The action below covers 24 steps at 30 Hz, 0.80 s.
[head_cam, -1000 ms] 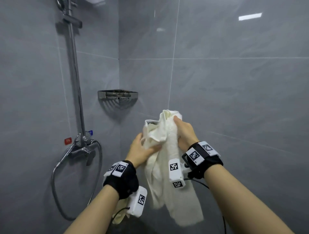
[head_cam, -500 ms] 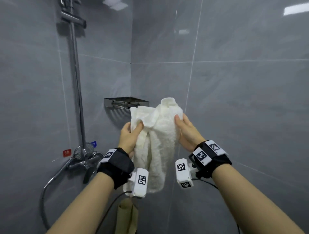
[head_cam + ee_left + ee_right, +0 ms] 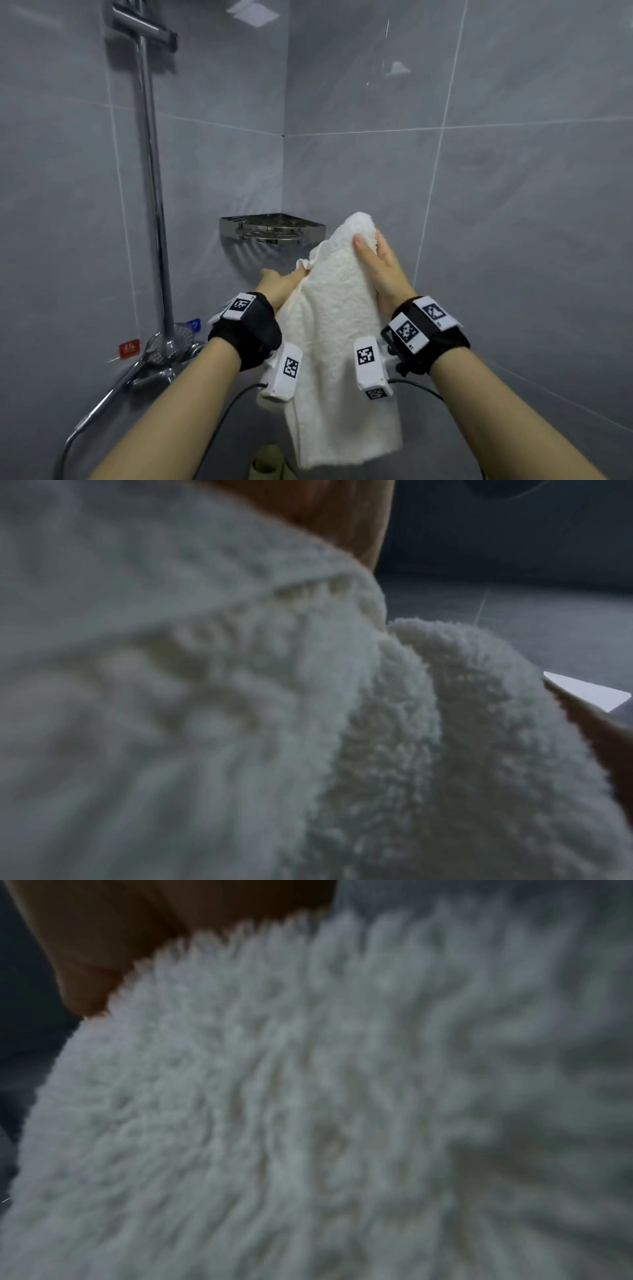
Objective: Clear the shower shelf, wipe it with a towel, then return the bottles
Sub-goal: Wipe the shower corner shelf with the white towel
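Observation:
The metal corner shelf [image 3: 239, 229] hangs in the wall corner with nothing on it. A white towel [image 3: 335, 325] is held up just below and right of it, its top fold level with the shelf's right rim. My right hand [image 3: 371, 253] grips the towel near the top, thumb on the front. My left hand [image 3: 282, 282] holds the towel's left edge lower down, its fingers mostly hidden by cloth. The towel [image 3: 240, 723] fills the left wrist view, and the towel [image 3: 308, 1096] also fills the right wrist view. No bottles are in view.
A chrome shower rail [image 3: 150, 171] runs up the left wall, with the mixer tap [image 3: 164, 356] and hose [image 3: 102, 404] below it. Grey tiled walls meet behind the shelf. A tan object [image 3: 270, 466] sits low at the bottom edge.
Both hands have lifted the towel up and forward towards the shelf; its top now reaches the shelf's right rim. The left hand has shifted lower on the towel's left edge.

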{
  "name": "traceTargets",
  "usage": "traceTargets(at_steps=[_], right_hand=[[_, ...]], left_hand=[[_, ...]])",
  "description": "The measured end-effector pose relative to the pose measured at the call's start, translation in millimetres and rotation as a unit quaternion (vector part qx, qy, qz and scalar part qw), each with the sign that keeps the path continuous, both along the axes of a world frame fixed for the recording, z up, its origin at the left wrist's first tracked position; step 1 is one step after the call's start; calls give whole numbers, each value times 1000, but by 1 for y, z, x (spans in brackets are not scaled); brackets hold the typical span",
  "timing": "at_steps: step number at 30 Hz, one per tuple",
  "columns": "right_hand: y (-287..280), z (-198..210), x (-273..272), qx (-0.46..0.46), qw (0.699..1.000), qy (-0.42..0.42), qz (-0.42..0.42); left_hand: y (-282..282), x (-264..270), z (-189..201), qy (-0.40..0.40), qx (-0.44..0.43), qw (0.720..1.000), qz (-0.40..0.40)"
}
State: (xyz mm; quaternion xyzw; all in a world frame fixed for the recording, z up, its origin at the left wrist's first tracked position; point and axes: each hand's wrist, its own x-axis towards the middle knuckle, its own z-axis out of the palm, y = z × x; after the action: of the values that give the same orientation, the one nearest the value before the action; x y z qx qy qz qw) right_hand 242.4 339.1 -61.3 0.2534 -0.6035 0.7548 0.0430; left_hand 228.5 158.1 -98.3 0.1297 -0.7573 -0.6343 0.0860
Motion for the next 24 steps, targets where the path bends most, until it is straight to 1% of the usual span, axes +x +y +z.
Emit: traceTargets(at_steps=[2, 4, 5, 7, 9, 10, 11, 12, 14, 15, 17, 19, 22, 24], right_hand=[[-11, 1, -23, 15, 1000, -12, 18], [-21, -1, -48, 17, 1000, -12, 1], [-27, -4, -62, 7, 1000, -12, -27], [-40, -10, -90, -31, 995, -29, -93], [-53, -14, -115, -56, 987, -45, -141], [-59, -14, -126, -58, 984, -46, -162], [-63, -15, -136, -47, 980, -43, -188], [-65, -14, -145, -27, 975, -35, -217], [-69, -14, -160, 9, 962, -26, -273], [-70, -15, -166, 25, 955, -33, -294], [-72, -21, -178, 66, 940, -51, -331], [-74, -29, -186, 122, 926, -62, -353], [-79, -36, -194, 203, 907, -79, -361], [-86, -38, -199, 239, 898, -72, -363]], left_hand=[[-8, -20, 1, 20, 9, 999, -30], [-20, -37, 1, 55, 52, 995, -60], [-26, -45, -1, 67, 95, 990, -84], [-39, -61, -10, 74, 174, 968, -168], [-47, -78, -21, 50, 182, 947, -258], [-49, -88, -26, 38, 173, 944, -277], [-51, -97, -29, 38, 164, 947, -273], [-52, -106, -30, 50, 146, 957, -244], [-55, -126, -29, 100, 88, 981, -143], [-57, -135, -28, 126, 48, 986, -93], [-59, -152, -25, 165, -39, 985, -30], [-60, -165, -25, 192, -91, 977, 6], [-63, -181, -29, 215, -117, 968, 52], [-69, -189, -34, 201, -117, 970, 73]])
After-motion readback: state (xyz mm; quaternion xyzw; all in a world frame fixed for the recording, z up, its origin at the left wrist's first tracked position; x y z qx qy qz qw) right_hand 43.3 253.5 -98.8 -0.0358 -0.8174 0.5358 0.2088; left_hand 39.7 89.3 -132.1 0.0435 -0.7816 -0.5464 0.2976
